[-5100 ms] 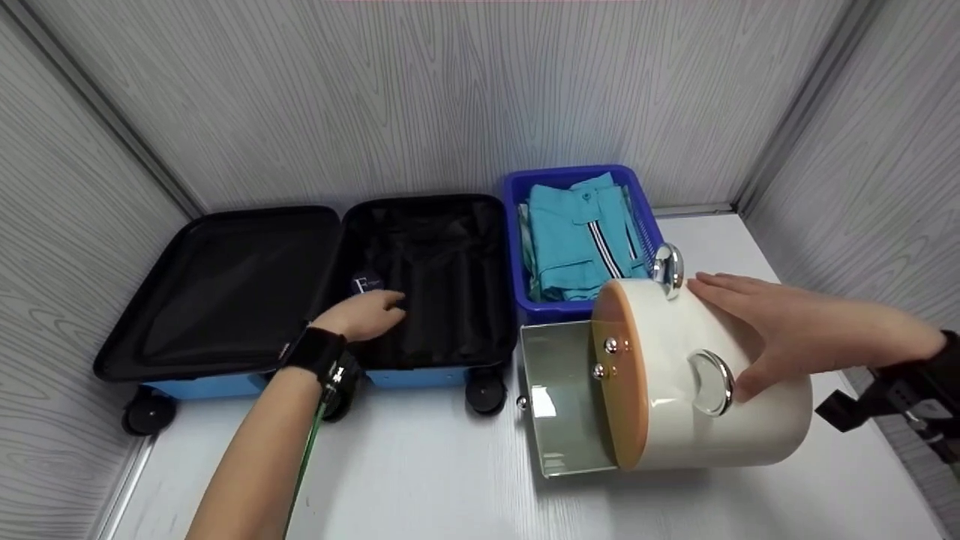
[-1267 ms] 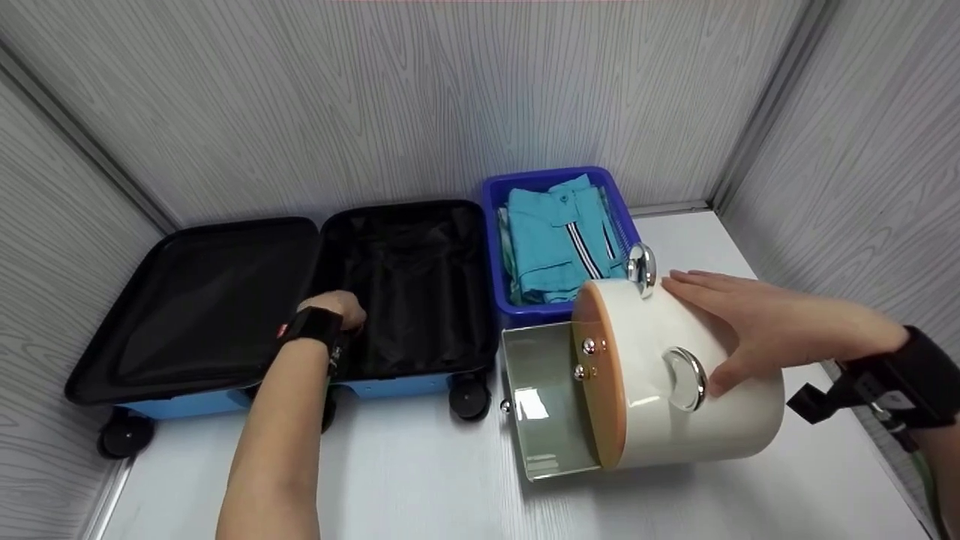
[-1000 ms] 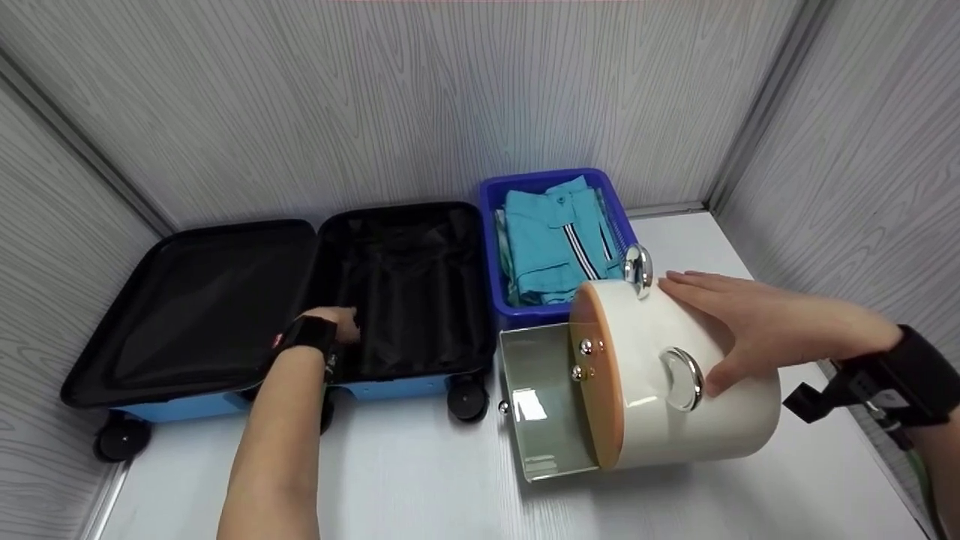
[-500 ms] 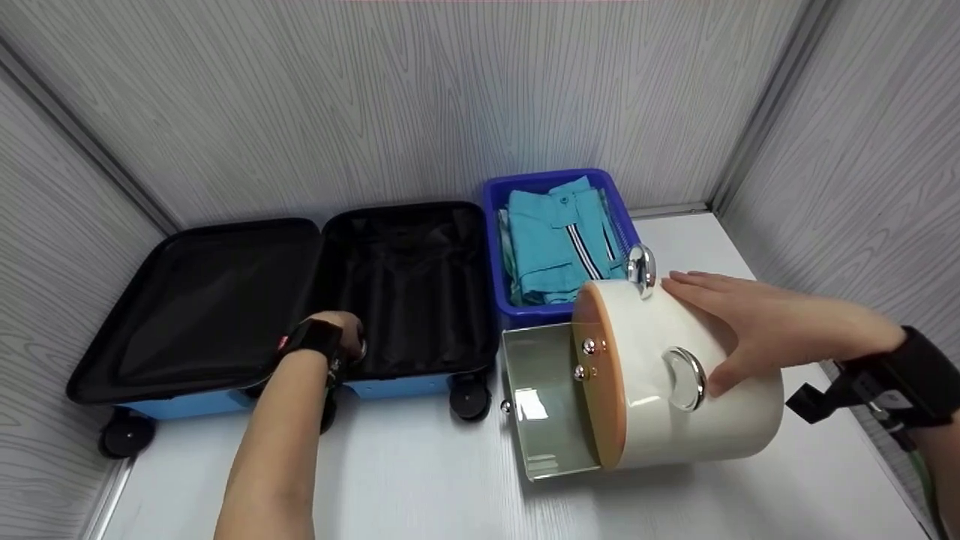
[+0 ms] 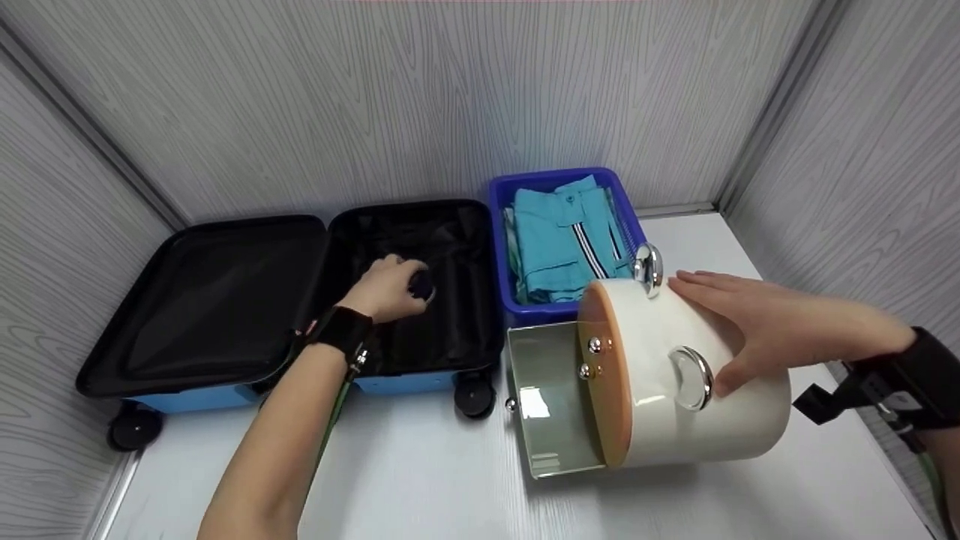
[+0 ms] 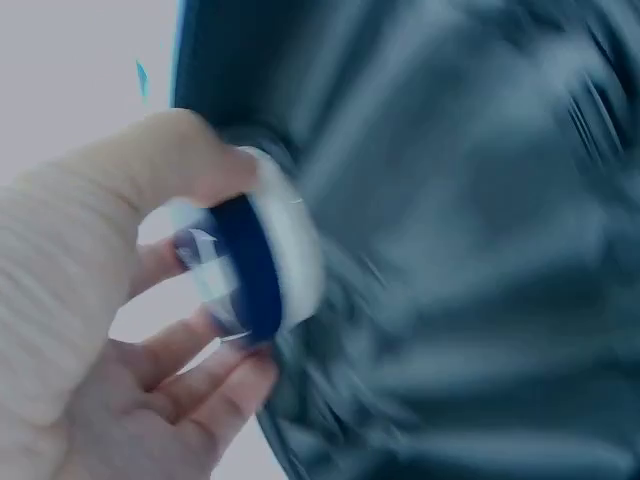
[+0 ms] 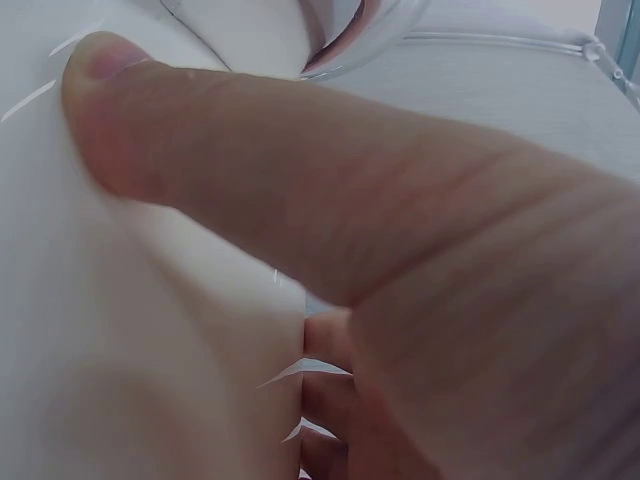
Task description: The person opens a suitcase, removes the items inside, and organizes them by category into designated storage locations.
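Note:
In the head view my left hand [image 5: 386, 289] is over the right half of the black-lined suitcase [image 5: 450, 330]. It pinches a small round dark blue and white jar [image 5: 421, 285] between thumb and fingers. The left wrist view shows the jar [image 6: 255, 265] tilted on its side, blurred, with a navy band and a white rim. My right hand [image 5: 780, 322] lies with spread fingers on a cream rounded storage box [image 5: 705, 427] with an orange rim. In the right wrist view the thumb [image 7: 190, 130] presses flat against the box's glossy side.
A clear drawer [image 5: 551, 442] juts from the box's left side. Behind it stands a blue basket [image 5: 547, 180] with folded turquoise clothes [image 5: 555, 232]. The suitcase's other half [image 5: 217, 300] lies open at left. Walls enclose the back and sides.
My left hand first reached to the jar lying in the suitcase's near left corner. Now it has lifted the jar and moved right and away from me. The right hand has stayed on the box.

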A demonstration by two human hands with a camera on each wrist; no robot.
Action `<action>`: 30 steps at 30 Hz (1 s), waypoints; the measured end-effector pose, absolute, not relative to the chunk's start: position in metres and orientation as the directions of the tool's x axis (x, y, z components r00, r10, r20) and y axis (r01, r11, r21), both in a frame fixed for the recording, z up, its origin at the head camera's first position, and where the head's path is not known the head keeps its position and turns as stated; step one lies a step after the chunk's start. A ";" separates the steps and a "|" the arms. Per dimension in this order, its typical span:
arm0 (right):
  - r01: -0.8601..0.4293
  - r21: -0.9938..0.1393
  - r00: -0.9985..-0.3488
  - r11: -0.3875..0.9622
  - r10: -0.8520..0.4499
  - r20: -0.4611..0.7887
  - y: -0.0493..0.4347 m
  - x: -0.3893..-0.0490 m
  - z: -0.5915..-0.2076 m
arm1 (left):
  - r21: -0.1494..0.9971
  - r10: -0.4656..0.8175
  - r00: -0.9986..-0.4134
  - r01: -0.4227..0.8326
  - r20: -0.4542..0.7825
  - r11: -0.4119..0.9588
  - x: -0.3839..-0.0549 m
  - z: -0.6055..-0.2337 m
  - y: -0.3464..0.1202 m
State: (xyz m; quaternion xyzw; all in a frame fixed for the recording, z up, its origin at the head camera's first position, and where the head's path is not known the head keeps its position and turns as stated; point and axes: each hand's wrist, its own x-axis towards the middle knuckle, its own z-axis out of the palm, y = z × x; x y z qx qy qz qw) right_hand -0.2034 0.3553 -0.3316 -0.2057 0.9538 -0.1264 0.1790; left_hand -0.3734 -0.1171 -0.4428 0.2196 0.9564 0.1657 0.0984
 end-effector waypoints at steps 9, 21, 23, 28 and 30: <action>-0.344 -0.323 -0.850 0.882 -0.438 -0.293 0.356 -0.203 -0.333 | 0.322 0.698 -0.716 0.665 0.018 0.674 -0.323 -0.431 -0.032; -0.345 -0.325 -0.849 0.880 -0.441 -0.292 0.354 -0.205 -0.332 | -0.047 0.864 -0.497 0.868 -0.074 0.495 -0.268 -0.469 0.029; -0.348 -0.329 -0.848 0.878 -0.444 -0.290 0.355 -0.205 -0.333 | -0.073 0.864 -0.494 0.869 -0.094 0.489 -0.263 -0.476 0.035; -0.350 -0.329 -0.848 0.877 -0.446 -0.286 0.354 -0.205 -0.333 | -0.122 0.852 -0.513 0.857 -0.104 0.501 -0.259 -0.492 0.046; -0.347 -0.329 -0.849 0.878 -0.443 -0.287 0.354 -0.205 -0.333 | -0.138 0.841 -0.529 0.847 -0.112 0.514 -0.258 -0.496 0.048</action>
